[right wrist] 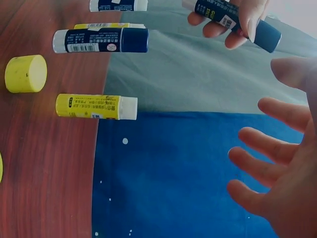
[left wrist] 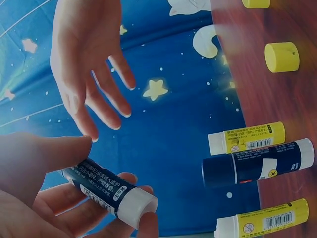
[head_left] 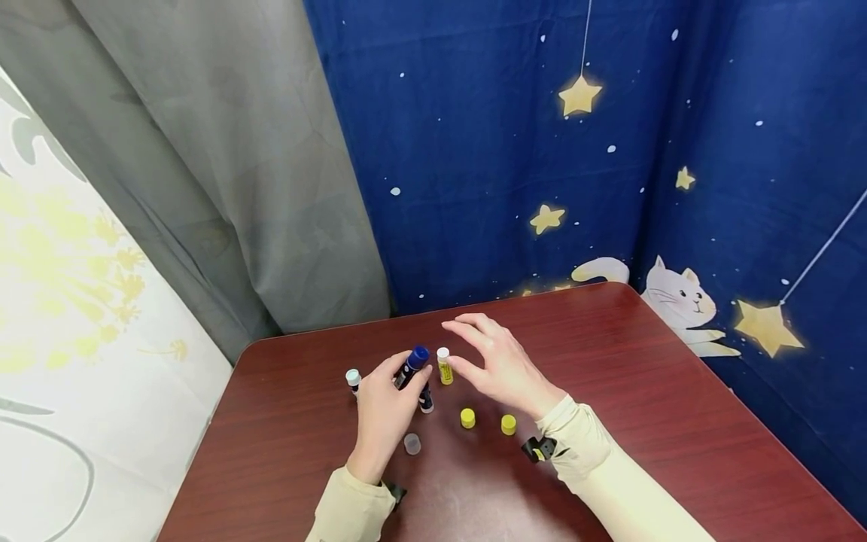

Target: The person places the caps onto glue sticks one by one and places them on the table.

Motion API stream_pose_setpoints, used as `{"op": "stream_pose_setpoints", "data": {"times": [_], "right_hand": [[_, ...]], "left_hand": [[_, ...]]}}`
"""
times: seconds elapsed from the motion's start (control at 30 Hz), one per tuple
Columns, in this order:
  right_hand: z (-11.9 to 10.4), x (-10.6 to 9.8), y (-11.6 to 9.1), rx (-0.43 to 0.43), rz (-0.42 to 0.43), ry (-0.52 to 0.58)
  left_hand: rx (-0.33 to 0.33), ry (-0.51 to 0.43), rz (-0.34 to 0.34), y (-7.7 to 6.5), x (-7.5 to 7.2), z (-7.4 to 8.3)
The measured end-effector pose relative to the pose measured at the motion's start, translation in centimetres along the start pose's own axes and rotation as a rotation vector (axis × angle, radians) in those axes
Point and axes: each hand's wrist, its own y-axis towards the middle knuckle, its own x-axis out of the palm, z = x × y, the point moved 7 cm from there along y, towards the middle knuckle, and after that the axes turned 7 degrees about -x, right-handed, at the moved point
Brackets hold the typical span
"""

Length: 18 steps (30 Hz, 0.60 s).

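My left hand (head_left: 384,403) holds a dark blue glue stick (left wrist: 99,186) above the table, thumb on one side and fingers on the other. Its blue cap (head_left: 418,356) is on. My right hand (head_left: 503,367) hovers to the right with fingers spread and holds nothing. Beside it stands a yellow glue stick (right wrist: 91,106) with its white top bare. A capped blue glue stick (left wrist: 257,163) stands on the table, partly behind the held one in the head view. A second yellow glue stick (left wrist: 267,220) and an uncapped dark blue one (right wrist: 119,5) also stand there.
Two yellow caps (head_left: 468,418) lie on the reddish-brown table (head_left: 284,452), right of a small translucent cap (head_left: 412,444). Grey and blue star-patterned curtains (head_left: 488,150) hang behind the table's far edge.
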Motion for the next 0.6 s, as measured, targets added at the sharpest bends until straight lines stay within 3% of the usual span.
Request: {"op": "stream_pose_setpoints", "data": {"times": [0.6], "right_hand": [[1.7, 0.3, -1.3, 0.077, -0.057, -0.061]], "left_hand": [[-0.054, -0.001, 0.029, 0.2, -0.9, -1.1]]}}
